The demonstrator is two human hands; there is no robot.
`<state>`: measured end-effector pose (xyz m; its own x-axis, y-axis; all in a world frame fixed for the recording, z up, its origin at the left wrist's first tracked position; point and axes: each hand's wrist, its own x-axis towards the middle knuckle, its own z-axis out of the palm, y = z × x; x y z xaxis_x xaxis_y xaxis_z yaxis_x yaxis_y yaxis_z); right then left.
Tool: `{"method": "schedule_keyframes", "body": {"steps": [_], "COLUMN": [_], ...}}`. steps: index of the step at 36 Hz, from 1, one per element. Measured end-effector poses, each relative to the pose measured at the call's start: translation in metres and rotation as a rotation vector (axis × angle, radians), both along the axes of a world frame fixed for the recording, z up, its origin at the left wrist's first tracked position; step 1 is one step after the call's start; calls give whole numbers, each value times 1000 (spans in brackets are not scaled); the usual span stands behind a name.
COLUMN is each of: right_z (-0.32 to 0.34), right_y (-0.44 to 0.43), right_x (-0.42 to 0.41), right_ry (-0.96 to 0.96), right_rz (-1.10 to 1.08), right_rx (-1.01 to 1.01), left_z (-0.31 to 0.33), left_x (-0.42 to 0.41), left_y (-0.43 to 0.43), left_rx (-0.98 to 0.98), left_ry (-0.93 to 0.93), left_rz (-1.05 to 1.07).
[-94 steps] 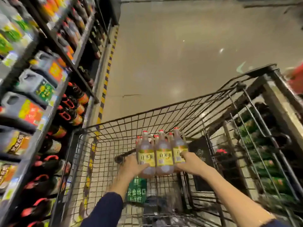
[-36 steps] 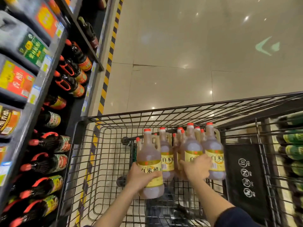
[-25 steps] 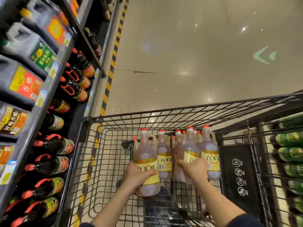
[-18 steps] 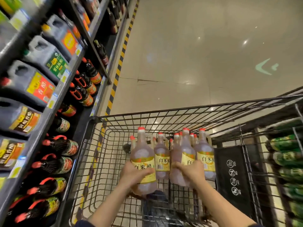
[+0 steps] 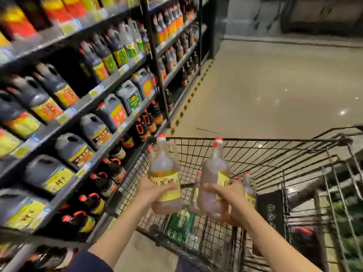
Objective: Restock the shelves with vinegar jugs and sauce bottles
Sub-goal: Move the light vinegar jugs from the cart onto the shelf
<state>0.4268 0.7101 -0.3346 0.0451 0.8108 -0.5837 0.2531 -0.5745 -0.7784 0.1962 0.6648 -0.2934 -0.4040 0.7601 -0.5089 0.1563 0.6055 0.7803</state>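
1. grey metal shelves [image 5: 102, 152] fill the left side. they are packed with dark jugs [image 5: 72, 148] and, on the lowest tier, red-capped dark bottles [image 5: 106, 183]. no obvious gap for pale vinegar shows from here, and the near end is smeared by blur.
2. a black wire cart [image 5: 255, 139] stands just beside the shelving, with its right side and near end cut off by the frame.
3. two pale vinegar jugs are held up over the cart basket, not yet on any shelf. the left jug [image 5: 166, 173] is nearer the shelves and the right jug [image 5: 214, 173] is beside it, slightly apart.
4. the left hand [image 5: 149, 191] wraps its fingers round the left jug's labelled belly. the right hand [image 5: 229, 195] curls round the right jug low on its body.
5. restocking looks to be at an early carrying stage. at least two spare pale jugs [image 5: 248, 185] wait in the cart behind the right hand, and a green pack [image 5: 179, 222] lies on its floor.
6. the remaining stock is hard to count because the hands and held jugs hide much of it, and most label print is unreadable.
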Motion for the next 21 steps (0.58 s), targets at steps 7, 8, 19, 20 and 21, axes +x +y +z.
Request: {"method": "schedule_keyframes", "body": {"steps": [7,8,19,20,21], "right_z": [81,91,177,182,188], "right_y": [-28,-31,-86,-93,-101], "right_x": [-19,-24,-110,-120,-129], "right_ry": [162,191,429,454,474], "right_rz": [180,207,461,487,516], "right_rx": [127,138,315,328,347], "left_z": [66,76,168,173,178], "left_x": [-14,-17,-61,-67,-73], "left_y": [-59,-68,-189,-201,-215], "left_rx": [170,191,366,374,375], "left_ry": [68,80,259,270,275], "left_rz": [144,169,446,484,520]}}
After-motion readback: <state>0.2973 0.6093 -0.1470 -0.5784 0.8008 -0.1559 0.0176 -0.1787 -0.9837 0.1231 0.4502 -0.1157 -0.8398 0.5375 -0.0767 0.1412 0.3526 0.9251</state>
